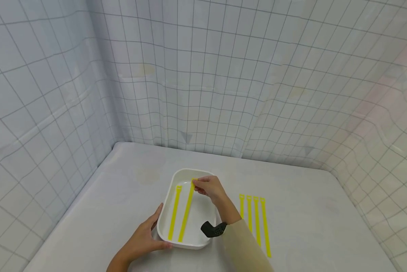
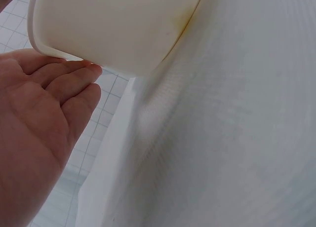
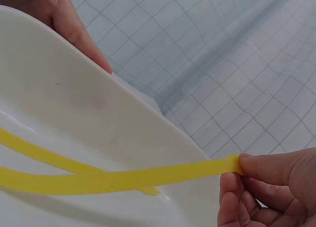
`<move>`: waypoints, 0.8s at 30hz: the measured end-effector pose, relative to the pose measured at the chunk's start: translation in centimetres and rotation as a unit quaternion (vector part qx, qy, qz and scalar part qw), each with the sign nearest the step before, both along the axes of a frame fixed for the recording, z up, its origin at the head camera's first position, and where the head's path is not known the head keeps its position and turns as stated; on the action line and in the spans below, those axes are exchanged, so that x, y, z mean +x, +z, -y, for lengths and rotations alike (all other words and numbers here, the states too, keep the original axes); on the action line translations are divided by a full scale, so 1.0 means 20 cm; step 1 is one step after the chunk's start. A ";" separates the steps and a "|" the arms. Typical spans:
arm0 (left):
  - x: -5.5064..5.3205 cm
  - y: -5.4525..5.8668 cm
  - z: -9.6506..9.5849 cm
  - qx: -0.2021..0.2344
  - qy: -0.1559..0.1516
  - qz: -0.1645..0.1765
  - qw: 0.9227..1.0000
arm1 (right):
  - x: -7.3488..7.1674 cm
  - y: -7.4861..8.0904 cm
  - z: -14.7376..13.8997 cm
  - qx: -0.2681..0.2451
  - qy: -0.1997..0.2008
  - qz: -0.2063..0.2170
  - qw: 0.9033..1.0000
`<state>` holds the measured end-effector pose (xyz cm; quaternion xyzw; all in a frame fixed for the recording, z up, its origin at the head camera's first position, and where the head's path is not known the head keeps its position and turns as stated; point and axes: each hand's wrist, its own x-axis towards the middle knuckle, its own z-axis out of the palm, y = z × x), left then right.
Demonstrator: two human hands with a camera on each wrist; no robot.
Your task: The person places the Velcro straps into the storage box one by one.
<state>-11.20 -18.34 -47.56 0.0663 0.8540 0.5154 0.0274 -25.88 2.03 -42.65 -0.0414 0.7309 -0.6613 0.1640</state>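
Observation:
My right hand (image 1: 208,187) pinches the far end of a yellow strap (image 3: 123,180) between thumb and fingers. That end is raised over the white tray (image 1: 198,244), and the strap slants down to the tray's near side. Another yellow strap (image 1: 174,213), with a small loop at its head, lies in the tray to the left. My left hand (image 1: 144,236) rests at the tray's near left corner, thumb along the near side and fingers along the left wall. In the left wrist view, its straight fingers (image 2: 74,84) touch the outside of the tray.
Right of the tray, several more yellow straps (image 1: 265,226) lie side by side on the white table (image 1: 302,211), one partly hidden by my right arm. A grid-patterned curtain (image 1: 203,87) surrounds the table's back and sides. A black device (image 1: 213,229) sits at my right wrist.

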 end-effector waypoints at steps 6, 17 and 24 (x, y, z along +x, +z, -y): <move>0.00 0.00 0.00 -0.003 0.001 0.001 1.000 | -0.02 -0.02 0.02 0.012 -0.002 0.005 1.000; 0.00 0.00 -0.01 0.002 0.001 0.006 1.000 | -0.06 -0.06 0.05 0.036 -0.023 0.033 0.999; 0.01 0.01 0.00 0.006 -0.007 -0.005 1.000 | -0.08 -0.08 0.07 0.053 -0.018 0.041 0.998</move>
